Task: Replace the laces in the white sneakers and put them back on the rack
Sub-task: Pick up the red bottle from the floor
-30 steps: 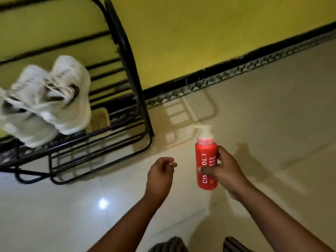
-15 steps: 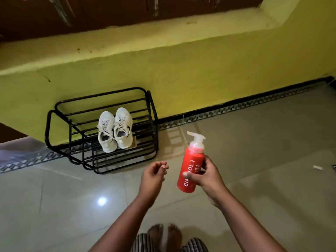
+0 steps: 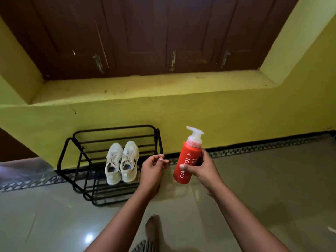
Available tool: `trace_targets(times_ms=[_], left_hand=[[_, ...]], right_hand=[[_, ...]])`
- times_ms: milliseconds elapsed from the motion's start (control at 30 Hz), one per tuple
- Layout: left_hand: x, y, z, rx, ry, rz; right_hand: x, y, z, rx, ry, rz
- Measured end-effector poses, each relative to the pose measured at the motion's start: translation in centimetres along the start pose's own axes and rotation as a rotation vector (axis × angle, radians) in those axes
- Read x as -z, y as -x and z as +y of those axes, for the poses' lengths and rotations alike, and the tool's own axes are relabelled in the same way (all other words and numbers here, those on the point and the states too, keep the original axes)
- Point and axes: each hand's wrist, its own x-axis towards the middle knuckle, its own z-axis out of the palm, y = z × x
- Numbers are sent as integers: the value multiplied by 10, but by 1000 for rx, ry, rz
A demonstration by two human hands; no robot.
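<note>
Two white sneakers (image 3: 122, 162) stand side by side, laced, on the upper shelf of a black metal shoe rack (image 3: 78, 155) against the yellow wall. My right hand (image 3: 201, 168) grips a red pump bottle (image 3: 186, 160) with a white dispenser top, held upright in the air to the right of the rack. My left hand (image 3: 152, 167) hovers just left of the bottle, in front of the rack's right end, with its fingers loosely curled and nothing in it.
A yellow ledge (image 3: 145, 90) runs above the rack below dark brown shutters (image 3: 145, 33). The glossy tiled floor (image 3: 263, 188) spreads to the right and front. My bare foot (image 3: 153, 226) shows at the bottom. A small white scrap (image 3: 331, 229) lies at the far right.
The view has pulled back and up from close to the rack, so the whole rack, ledge and shutters now show. Both hands have risen with the bottle, which stays in my right hand.
</note>
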Motion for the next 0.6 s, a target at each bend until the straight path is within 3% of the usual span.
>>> trace_targets(times_ms=[233,600], left_hand=[[-20,-108,64,-3,125,11],[-55,-243,121,-132,-43,24]], right_hand=[[-13,-112,-48,45,-51,4],[-2,-274,-110,90,18,0]])
